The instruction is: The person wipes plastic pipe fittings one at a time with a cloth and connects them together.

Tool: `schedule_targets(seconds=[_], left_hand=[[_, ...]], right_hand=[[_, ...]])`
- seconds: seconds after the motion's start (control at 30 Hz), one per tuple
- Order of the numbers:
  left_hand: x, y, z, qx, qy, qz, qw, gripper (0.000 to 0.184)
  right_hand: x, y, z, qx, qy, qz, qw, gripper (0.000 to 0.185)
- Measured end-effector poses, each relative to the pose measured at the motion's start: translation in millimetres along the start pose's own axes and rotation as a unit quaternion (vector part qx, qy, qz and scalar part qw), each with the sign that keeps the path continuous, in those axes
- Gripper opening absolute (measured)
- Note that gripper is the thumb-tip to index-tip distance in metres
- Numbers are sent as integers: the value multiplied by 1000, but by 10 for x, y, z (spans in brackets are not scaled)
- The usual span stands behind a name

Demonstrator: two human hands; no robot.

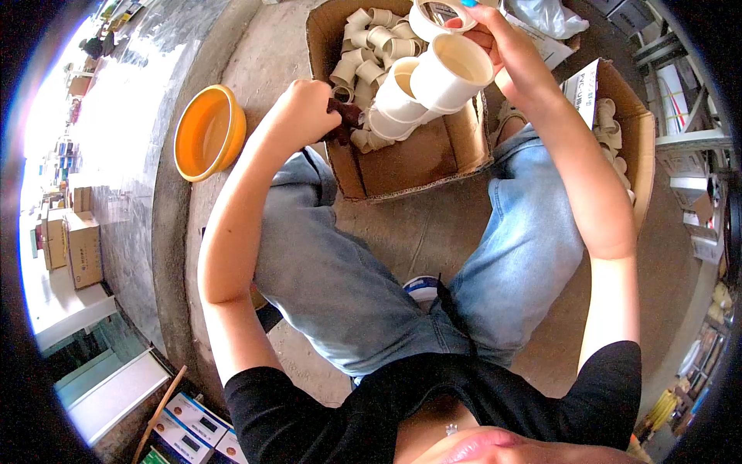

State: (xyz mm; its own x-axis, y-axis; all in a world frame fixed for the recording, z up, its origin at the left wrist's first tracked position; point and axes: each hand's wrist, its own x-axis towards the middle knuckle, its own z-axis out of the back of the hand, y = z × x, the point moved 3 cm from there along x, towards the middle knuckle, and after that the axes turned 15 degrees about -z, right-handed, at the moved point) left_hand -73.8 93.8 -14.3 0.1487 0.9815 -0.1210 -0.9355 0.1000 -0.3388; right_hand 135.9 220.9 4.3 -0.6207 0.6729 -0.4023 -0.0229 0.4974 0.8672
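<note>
My right hand (514,54) grips a large white plastic pipe fitting (433,85) with several round openings, held over an open cardboard box (417,166). The fingers close on its upper end, partly hidden behind the rim. In my left hand (300,116), closed in a fist, is a dark brown cloth (344,124) that reaches the fitting's lower left side. Under and behind the fitting, many smaller white pipe fittings (367,58) lie heaped in the box.
An orange basin (210,133) stands on the floor to the left. At the right is a second cardboard box (634,124) with more white fittings. A plastic bag (549,17) lies at the back. Shelving (688,143) lines the right edge.
</note>
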Motion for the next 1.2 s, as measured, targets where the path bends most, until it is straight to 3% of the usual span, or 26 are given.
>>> schedule_targets(seconds=[0.07, 0.1, 0.13, 0.17, 0.2, 0.23, 0.27, 0.33, 0.37, 0.47, 0.5, 0.53, 0.57, 0.6, 0.63, 0.67, 0.7, 0.73, 0.8, 0.83, 0.87, 0.93, 1.03, 1.13, 1.2], left_hand=[[-39, -2, 58, -34, 5, 67, 997, 31], [-36, 38, 102, 9, -61, 35, 997, 37], [-42, 31, 171, -25, -87, 74, 993, 37], [-18, 145, 155, -179, -145, 92, 969, 35], [-9, 169, 193, -329, -200, 108, 917, 33], [-76, 71, 317, -278, -301, -69, 910, 27], [-26, 148, 270, -567, -357, 122, 732, 27], [-50, 86, 352, -648, -416, 14, 638, 27], [-66, 9, 391, -666, -422, -12, 615, 30], [-26, -125, 355, -711, -366, -130, 587, 35], [-16, -269, 350, -647, -375, -153, 646, 40], [-24, -395, 356, -454, -369, -215, 782, 35], [-44, -523, 354, -234, -385, -261, 853, 31], [-9, -606, 286, -78, -375, -332, 862, 25], [15, -635, 251, -57, -385, -334, 858, 20], [26, -673, 229, -36, -395, -336, 854, 16], [88, -617, 183, -88, -415, -311, 850, 9], [79, -597, 186, -79, -393, -247, 882, 18], [172, -516, 91, -143, -457, -168, 862, 37], [152, -535, 49, -207, -439, -70, 872, 56], [142, -507, 47, -168, -434, -35, 884, 65], [238, -393, -68, -325, -426, -31, 844, 68], [229, -438, -34, -388, -312, -19, 867, 73], [186, -453, 40, -448, -244, -15, 860, 61], [143, -481, 39, -571, -228, -62, 786, 48]], right_hand=[[-3, 9, -10, -8, 23, 11, 1000, 34], [-18, 25, -38, -17, 43, 26, 999, 35], [-30, 39, -59, -26, 63, 41, 997, 36], [-40, 53, -74, -63, 72, 91, 991, 38], [-47, 53, -92, -101, 80, 141, 982, 40], [-63, 60, -127, -138, 89, 190, 968, 43], [-91, 64, -153, -213, 48, 222, 950, 45], [-244, 113, -288, -359, -34, 280, 890, 50], [-319, 150, -336, -420, -73, 279, 861, 52], [-362, 128, -412, -439, -93, 301, 842, 51], [-377, 129, -445, -443, -114, 306, 835, 48], [-355, 128, -459, -411, -115, 278, 860, 48], [-329, 126, -471, -378, -115, 250, 884, 47], [-307, 120, -467, -344, -115, 221, 905, 47], [-301, 101, -460, -331, -40, 213, 918, 49], [-261, 60, -445, -370, -69, 273, 885, 39], [-176, -35, -420, -407, -98, 331, 846, 30], [-154, -86, -434, -441, -126, 387, 800, 23], [-113, -183, -473, -450, -119, 373, 802, 33], [-123, -194, -490, -459, -128, 393, 786, 36], [-134, -198, -507, -468, -137, 412, 770, 40], [-203, -201, -584, -468, -150, 431, 757, 41], [-194, -223, -594, -457, -132, 444, 759, 38], [-243, -220, -606, -470, -110, 461, 745, 40], [-309, -181, -633, -480, -94, 486, 724, 43]])
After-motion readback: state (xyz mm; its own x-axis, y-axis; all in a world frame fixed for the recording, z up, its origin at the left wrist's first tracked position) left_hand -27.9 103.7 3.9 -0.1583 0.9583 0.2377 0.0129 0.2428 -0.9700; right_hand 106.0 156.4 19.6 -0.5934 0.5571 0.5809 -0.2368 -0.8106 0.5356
